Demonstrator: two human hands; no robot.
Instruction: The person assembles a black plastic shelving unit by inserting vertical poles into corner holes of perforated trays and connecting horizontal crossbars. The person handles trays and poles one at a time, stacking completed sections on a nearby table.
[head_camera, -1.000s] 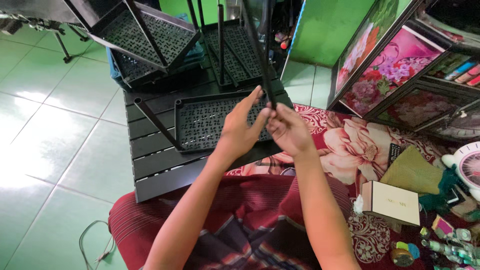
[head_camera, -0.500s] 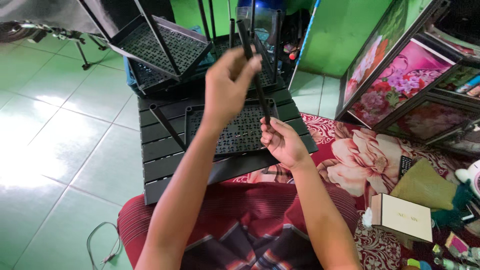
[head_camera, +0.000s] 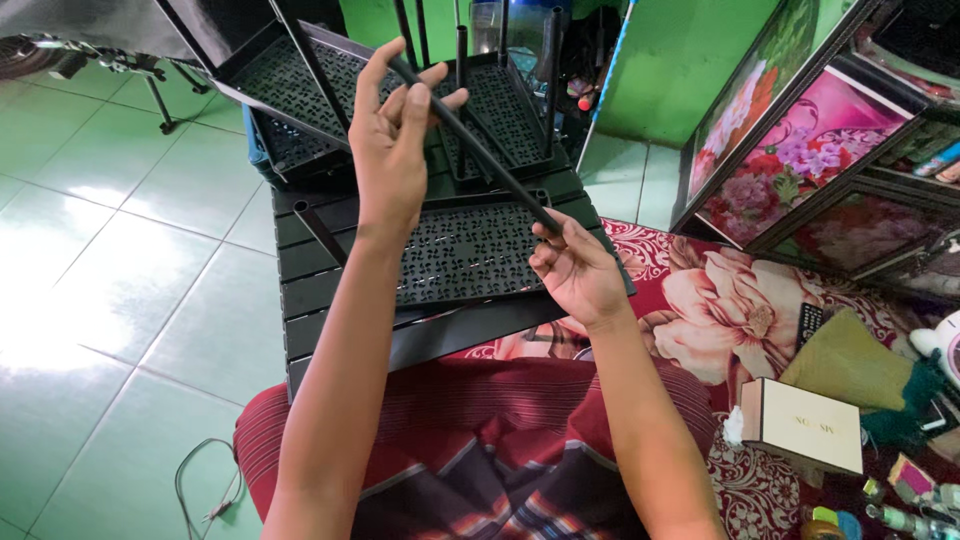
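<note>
Black plastic is what both hands are busy with: a slim black rod (head_camera: 478, 148) held up in the air over a perforated black shelf panel (head_camera: 470, 250) that lies flat on a slatted black board (head_camera: 330, 290). The left hand (head_camera: 390, 150) is raised, its fingers closed loosely around the rod's upper end, the forefinger and thumb standing free above the grip. The right hand (head_camera: 578, 272) is lower and nearer the body, pinching the rod's bottom end between thumb and curled fingers.

As I see it, the rod's long axis runs on a slant, its upper end up and away to the person's left, its lower end down toward their right, just over the near right corner of the panel. It does not touch the panel, as far as I can tell.

The risk, I judge, lies in that light hold at the top: with two fingers off it, the rod could roll or slip out and drop onto the panel or the green tiled floor (head_camera: 110, 300). Its upper end also sits close to the upright posts of the black rack (head_camera: 480, 90) behind, so a swing could knock them. A cream box (head_camera: 800, 425) rests on the flowered mat (head_camera: 720, 310), well apart.
</note>
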